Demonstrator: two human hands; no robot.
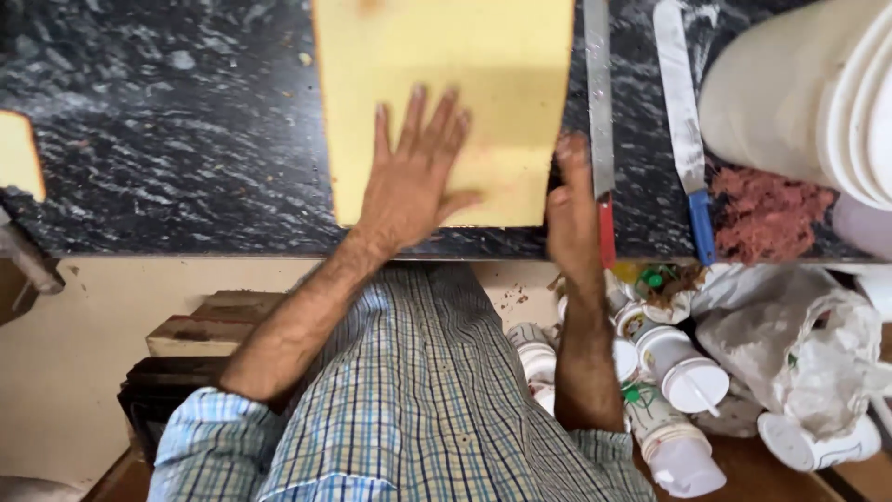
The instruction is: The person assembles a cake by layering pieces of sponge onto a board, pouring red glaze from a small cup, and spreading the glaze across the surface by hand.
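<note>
A flat, pale yellow rectangular sponge-cake slab (pixel 446 84) lay on the black, white-veined stone tabletop (pixel 167 139), its near edge close to the tabletop's front rim. The left hand (pixel 409 186) pressed flat on the slab's near half, fingers (pixel 418 116) spread and released, grasping nothing. The right hand (pixel 570 209) stood edge-on against the slab's right near corner, fingers straight and unclenched, touching its side. Just right of the slab lay a long steel knife with a red handle (pixel 600 121), and beyond it a white-smeared palette knife with a blue handle (pixel 685 130). Farther right of the slab sat a heap of reddish-brown crumbs (pixel 767 214) and stacked white plastic buckets (pixel 808 93). Below the slab, past the tabletop's rim, used paper cups (pixel 678 372) and crumpled plastic bags (pixel 799 335) were piled.
</note>
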